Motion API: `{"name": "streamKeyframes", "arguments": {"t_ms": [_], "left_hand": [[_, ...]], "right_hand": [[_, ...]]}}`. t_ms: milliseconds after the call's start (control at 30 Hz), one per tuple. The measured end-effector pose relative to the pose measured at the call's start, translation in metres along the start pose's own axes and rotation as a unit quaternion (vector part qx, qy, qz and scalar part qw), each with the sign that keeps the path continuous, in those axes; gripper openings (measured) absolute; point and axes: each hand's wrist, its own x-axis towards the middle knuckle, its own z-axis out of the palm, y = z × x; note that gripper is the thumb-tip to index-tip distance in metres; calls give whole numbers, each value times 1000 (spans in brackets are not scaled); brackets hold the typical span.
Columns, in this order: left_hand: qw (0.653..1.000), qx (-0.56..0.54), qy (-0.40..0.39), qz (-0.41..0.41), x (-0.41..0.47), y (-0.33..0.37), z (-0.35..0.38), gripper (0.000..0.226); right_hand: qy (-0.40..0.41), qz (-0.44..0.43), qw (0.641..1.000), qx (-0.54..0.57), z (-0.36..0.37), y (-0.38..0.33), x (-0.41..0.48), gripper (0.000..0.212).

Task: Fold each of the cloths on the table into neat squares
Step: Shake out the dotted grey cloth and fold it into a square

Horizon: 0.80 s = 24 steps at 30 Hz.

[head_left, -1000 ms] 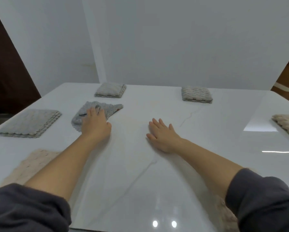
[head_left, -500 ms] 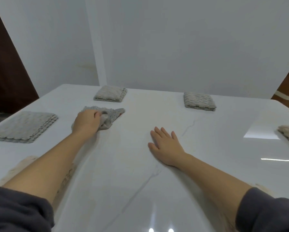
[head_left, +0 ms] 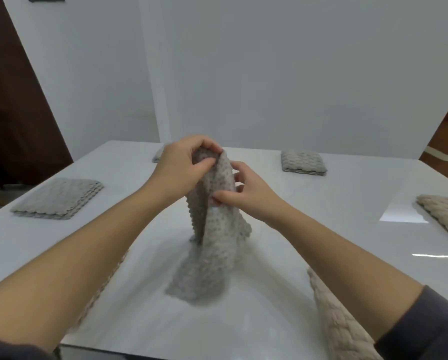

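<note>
A grey bumpy cloth [head_left: 212, 258] hangs unfolded above the middle of the white table [head_left: 334, 229], its lower end trailing on the top. My left hand [head_left: 183, 165] grips its upper end, fingers curled over the fabric. My right hand [head_left: 243, 190] pinches the cloth's edge a little lower, on its right side. Folded grey cloths lie at the left [head_left: 57, 197], back right [head_left: 303, 162] and back middle [head_left: 157, 155], the last mostly hidden behind my left hand.
A beige cloth [head_left: 443, 216] lies at the right edge. Another beige cloth [head_left: 342, 323] lies under my right forearm near the front edge, and a beige cloth [head_left: 98, 289] peeks from under my left forearm. A white wall stands behind the table.
My left hand grabbed the grey cloth, pulled it to the table's middle and raised it. My right hand left the tabletop and took hold of the cloth's edge.
</note>
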Motion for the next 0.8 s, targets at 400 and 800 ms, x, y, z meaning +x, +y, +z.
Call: {"name": "streamKeyframes", "arguments": {"t_ms": [400,800], "left_hand": [[979,167,-73,-95,21,-15,-43,17],[997,-28,-18,-68,15,-15,-46,14]], "right_hand": [[86,11,974,-208,-82,-3,-7,26],[124,-106,977,-141,-109,-1,-6,25]]}}
